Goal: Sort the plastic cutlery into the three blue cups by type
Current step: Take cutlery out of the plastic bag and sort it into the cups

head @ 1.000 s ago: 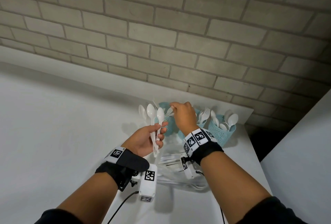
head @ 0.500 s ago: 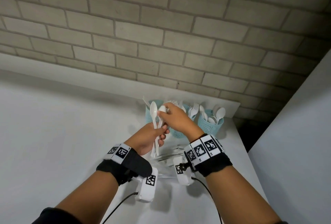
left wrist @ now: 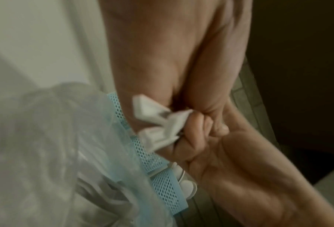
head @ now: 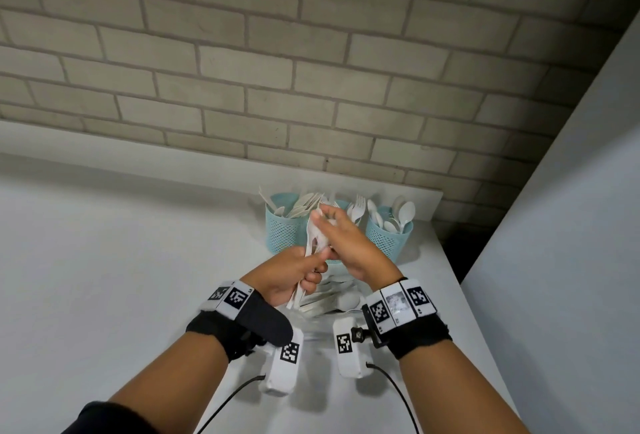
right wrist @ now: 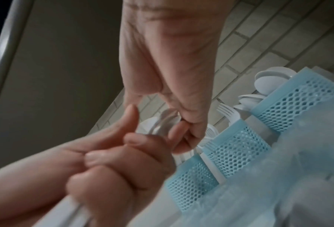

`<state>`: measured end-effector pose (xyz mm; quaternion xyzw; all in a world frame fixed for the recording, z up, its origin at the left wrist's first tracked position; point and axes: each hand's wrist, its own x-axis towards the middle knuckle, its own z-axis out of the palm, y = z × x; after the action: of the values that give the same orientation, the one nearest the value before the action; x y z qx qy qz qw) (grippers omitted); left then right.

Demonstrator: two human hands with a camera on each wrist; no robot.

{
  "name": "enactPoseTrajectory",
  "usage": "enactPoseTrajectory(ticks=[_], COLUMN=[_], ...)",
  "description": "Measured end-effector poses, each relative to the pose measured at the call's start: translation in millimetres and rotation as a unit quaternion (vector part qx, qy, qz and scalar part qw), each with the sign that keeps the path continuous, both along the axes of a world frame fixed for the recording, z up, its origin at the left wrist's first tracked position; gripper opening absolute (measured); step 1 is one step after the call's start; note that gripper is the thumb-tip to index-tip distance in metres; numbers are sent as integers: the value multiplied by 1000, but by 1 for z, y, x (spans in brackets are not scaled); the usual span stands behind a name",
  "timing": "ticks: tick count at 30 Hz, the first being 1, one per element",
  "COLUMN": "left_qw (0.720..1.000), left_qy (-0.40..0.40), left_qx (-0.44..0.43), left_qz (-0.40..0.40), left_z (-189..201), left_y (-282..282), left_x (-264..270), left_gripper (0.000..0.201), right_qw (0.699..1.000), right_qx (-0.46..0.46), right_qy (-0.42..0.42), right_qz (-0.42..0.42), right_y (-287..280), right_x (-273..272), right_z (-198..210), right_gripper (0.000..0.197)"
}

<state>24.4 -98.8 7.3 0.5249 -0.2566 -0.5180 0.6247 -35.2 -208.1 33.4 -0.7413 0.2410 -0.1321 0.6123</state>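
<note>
The left hand (head: 294,272) is gripping a bundle of white plastic spoons (head: 316,236) by the handles, in front of the three blue mesh cups (head: 282,231). The right hand (head: 343,239) is pinching the bowl ends. Light, stiff and slippery, they are best gripped mid-handle.

Cups (head: 284,232): blue plastic, perforated mesh walls, matt. Cutlery (head: 313,243): white plastic, smooth, slight sheen. Bag (left wrist: 46,153): clear thin plastic film, crinkled, glossy. Surface (head: 121,277): white, smooth, matt. Wall (head: 311,69): grey brick, rough, matt. Wrist straps (head: 420,338): black cloth.
</note>
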Motion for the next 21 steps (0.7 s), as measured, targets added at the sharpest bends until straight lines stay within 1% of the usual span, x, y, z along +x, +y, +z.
enactPoseTrajectory(ticks=[1, 2, 3, 4, 6, 8, 10, 11, 12, 15, 17, 18, 19, 20, 21], left_qw=[999, 997, 993, 989, 985, 986, 990, 990, 987, 972, 964, 958, 951, 939, 920], left_qy=[-37, -77, -113, -140, -167, -151, -122, -125, -147, -220, -251, -268, -287, -316, -361], left_qx=[9, 19, 28, 34, 37, 45, 61, 64, 67, 84, 91, 100, 112, 128, 149], left_qz=[-7, -11, -15, -22, -40, -45, -29, -20, -15, -7, 13, 27, 37, 36, 18], left_z=[0, -1, -3, -4, -5, -5, -6, -7, -8, -10, -10, -10, -10, -13, -16], left_y=[-3, -6, -10, -13, -16, -16, -16, -17, -19, -27, -32, -34, -35, -35, -34], left_x=[-3, -6, -8, -10, -11, -12, -11, -10, -10, -10, -11, -10, -8, -5, -2], left_gripper=[9, 10, 12, 12, 9, 11, 20, 23, 24, 24, 27, 28, 28, 29, 30], right_qw=[999, 998, 996, 995, 994, 989, 980, 978, 980, 986, 982, 976, 965, 948, 925], right_qx=[-33, -65, -84, -88, -39, 31, 51, 52, 50, 63, 69, 57, 23, -31, -91], right_qy=[13, 15, 12, 10, 6, -31, -54, -51, -39, -13, -34, -58, -89, -122, -157], right_qz=[3, -7, -27, -54, -100, -142, -187, -194, -189, -156, -174, -204, -245, -291, -334], right_y=[2, 2, 2, 2, -4, -13, -26, -33, -37, -43, -52, -60, -69, -77, -84], right_x=[-1, 0, -1, -1, -2, -6, -11, -13, -16, -22, -26, -28, -31, -34, -37], right_z=[-2, -6, -9, -10, -10, -7, -4, -3, -2, 6, 18, 24, 31, 37, 41], right_gripper=[60, 66, 63, 56, 45, 43, 52, 56, 57, 43, 39, 38, 37, 36, 36])
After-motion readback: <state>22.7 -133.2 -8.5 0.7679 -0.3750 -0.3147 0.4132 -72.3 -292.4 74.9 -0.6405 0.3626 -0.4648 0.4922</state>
